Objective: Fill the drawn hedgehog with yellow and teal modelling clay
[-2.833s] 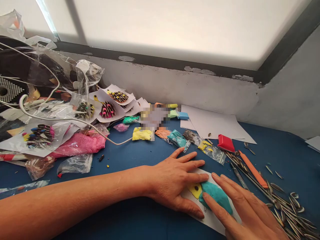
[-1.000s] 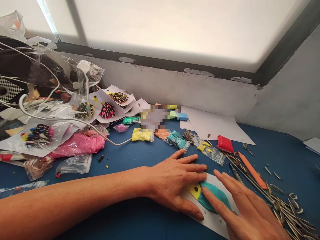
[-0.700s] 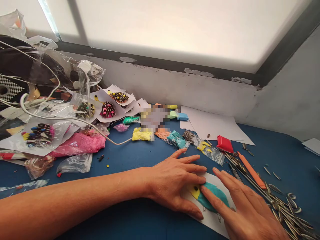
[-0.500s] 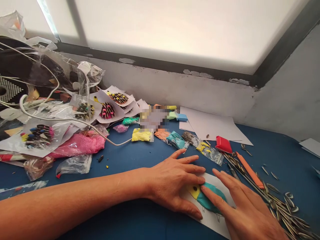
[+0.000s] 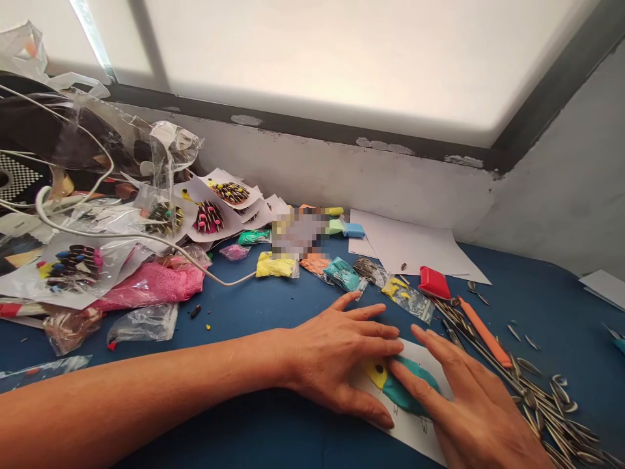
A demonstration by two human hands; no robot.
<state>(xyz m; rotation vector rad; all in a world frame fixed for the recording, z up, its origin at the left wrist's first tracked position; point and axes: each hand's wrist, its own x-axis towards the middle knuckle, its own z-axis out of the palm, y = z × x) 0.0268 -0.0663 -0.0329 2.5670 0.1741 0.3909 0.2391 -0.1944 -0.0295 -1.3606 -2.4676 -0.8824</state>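
Observation:
A white paper (image 5: 415,441) lies on the blue table under both hands. On it is a flattened teal clay shape (image 5: 407,395) joined to a yellow clay head (image 5: 375,372) with a dark eye, and small drawn legs show below. My left hand (image 5: 349,368) rests with spread fingers on the paper's left side, around the yellow clay. My right hand (image 5: 469,404) has its fingers stretched out, the index finger lying on the teal clay and covering part of it. Neither hand grips anything.
Sunflower seeds (image 5: 556,397) and an orange tool (image 5: 484,332) lie at the right. Behind my hands are clay packets (image 5: 276,264), a red packet (image 5: 433,283) and white sheets (image 5: 420,244). A white cable (image 5: 146,236) crosses finished clay pictures (image 5: 209,218) and a pink cloth (image 5: 156,281) at left.
The view has shifted very slightly. Both hands keep nearly the same place, with the right index finger still on the teal clay.

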